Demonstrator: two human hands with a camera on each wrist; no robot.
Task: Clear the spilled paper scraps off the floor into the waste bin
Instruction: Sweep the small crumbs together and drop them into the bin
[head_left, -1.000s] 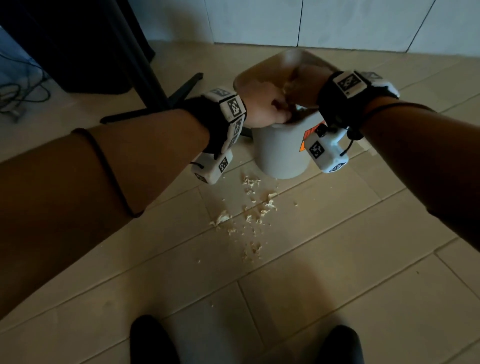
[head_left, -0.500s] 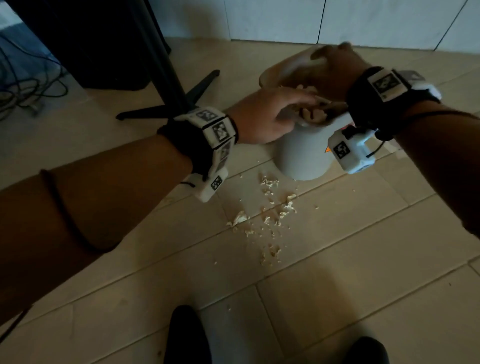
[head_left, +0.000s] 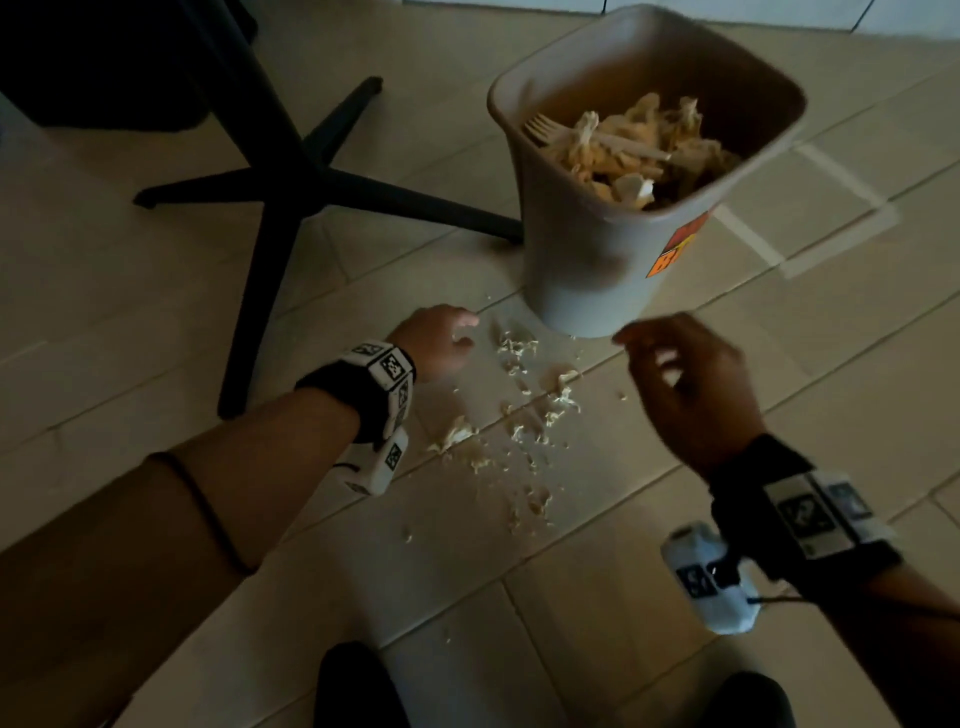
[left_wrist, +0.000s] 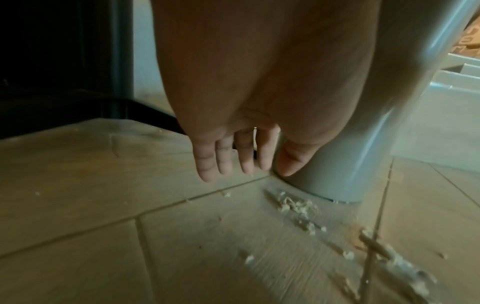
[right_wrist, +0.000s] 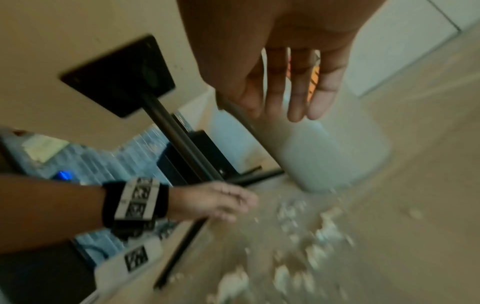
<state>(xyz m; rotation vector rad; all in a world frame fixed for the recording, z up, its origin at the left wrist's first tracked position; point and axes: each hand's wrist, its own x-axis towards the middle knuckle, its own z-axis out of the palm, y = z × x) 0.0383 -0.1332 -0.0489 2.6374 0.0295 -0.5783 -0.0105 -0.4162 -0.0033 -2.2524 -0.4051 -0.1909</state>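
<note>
A grey waste bin (head_left: 587, 270) stands on the tiled floor, holding crumpled paper (head_left: 639, 150) and a plastic fork. Small paper scraps (head_left: 540, 410) lie scattered on the tiles in front of it. My left hand (head_left: 441, 340) hovers low over the floor just left of the scraps, fingers straight and empty (left_wrist: 233, 162). My right hand (head_left: 680, 374) hangs above the floor to the right of the scraps, fingers loosely spread (right_wrist: 293, 98), nothing in it. The bin's base (left_wrist: 335, 181) stands right behind my left fingertips.
A black chair base (head_left: 291, 182) with spreading legs stands left of the bin; one leg reaches its foot. My two dark shoes (head_left: 353, 686) are at the bottom edge. White tape marks (head_left: 831, 208) lie on the tiles right of the bin.
Both hands have left the bin's mouth and come down towards the floor, one on each side of the scraps. The paper they carried now lies in the bin.
</note>
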